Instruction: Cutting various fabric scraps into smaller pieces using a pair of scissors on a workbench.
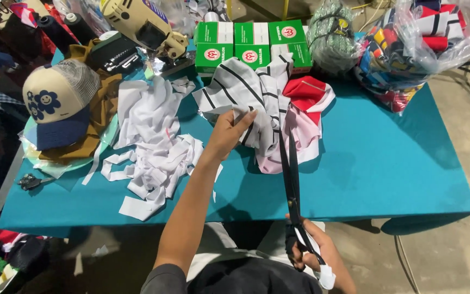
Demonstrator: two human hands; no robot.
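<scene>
My left hand [228, 133] reaches over the teal table [387, 163] and pinches the near edge of a white cloth with black stripes [246, 90]. My right hand [314, 256] sits close to my body, gripping the handles of long black scissors [289, 174]. The blades point away from me toward the striped cloth and a pink and red fabric piece [303, 117] lying just right of it. A strip of white cloth hangs from my right hand.
A heap of white fabric scraps [153, 147] lies left of my arm. A cream and navy cap [58, 103] rests on brown cloth at far left. Green boxes [251, 43], an electric cutter [142, 24] and a plastic bag of fabric [420, 41] line the back.
</scene>
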